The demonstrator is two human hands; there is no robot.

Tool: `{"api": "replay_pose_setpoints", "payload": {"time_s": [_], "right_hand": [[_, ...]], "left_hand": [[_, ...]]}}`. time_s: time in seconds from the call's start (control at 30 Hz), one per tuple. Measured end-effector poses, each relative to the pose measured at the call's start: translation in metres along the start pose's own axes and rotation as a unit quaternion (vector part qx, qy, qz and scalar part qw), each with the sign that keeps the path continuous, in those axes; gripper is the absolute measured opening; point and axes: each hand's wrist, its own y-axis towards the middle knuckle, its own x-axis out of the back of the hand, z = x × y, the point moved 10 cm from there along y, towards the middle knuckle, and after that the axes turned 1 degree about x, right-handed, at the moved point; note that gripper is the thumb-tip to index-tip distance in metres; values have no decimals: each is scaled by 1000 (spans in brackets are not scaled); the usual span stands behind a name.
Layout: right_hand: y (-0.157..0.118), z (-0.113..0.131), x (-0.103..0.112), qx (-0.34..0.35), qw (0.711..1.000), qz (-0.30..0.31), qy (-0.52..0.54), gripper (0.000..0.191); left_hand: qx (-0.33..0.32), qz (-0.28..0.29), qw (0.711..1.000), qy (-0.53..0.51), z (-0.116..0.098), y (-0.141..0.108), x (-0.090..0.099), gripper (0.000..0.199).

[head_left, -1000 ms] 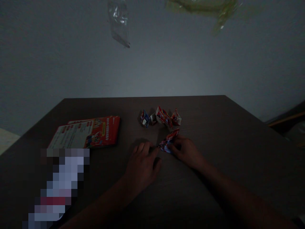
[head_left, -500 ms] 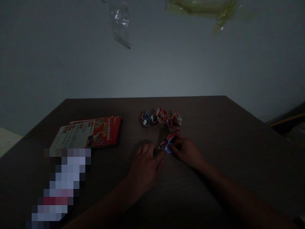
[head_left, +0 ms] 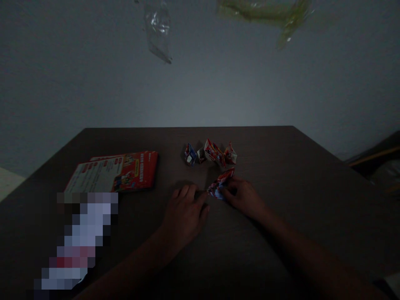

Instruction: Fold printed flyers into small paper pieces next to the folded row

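A small folded piece of printed paper [head_left: 223, 178], red with a pale bluish lower part, stands on the table in front of me. The thumb and fingers of my right hand [head_left: 243, 196] pinch it from the right. On its left, my left hand [head_left: 186, 210] rests palm down with the fingers apart; its index fingertip is close to the paper's lower left corner, and whether they touch I cannot tell. Just behind are several similar folded paper pieces, among them a blue one [head_left: 190, 155] and a red one [head_left: 214, 152].
On the left lies a stack of red and white printed booklets or cards [head_left: 137, 171]. A blurred-out pale object [head_left: 84, 237] is in front of it. The dark wooden table [head_left: 265, 146] ends at a grey wall with clear plastic [head_left: 158, 33] and yellowish tape [head_left: 265, 10] on it.
My left hand has shifted slightly left, away from the folded paper. My right hand keeps its pinch on the paper, which has hardly moved. The view has shifted a little.
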Motion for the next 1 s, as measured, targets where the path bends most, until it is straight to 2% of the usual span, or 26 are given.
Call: {"api": "replay_pose_setpoints", "payload": {"time_s": [0.5, 0.67, 1.0], "right_hand": [[-4, 12, 2, 13, 992, -55, -113, 35], [-5, 8, 2, 8, 996, -27, -86, 32], [-14, -12, 8, -58, 995, 22, -73, 25]], "left_hand": [[4, -15, 1000, -4, 1, -2, 1, 36], [6, -22, 1000, -2, 3, -2, 3, 36], [18, -20, 1000, -1, 6, -3, 5, 35]]}}
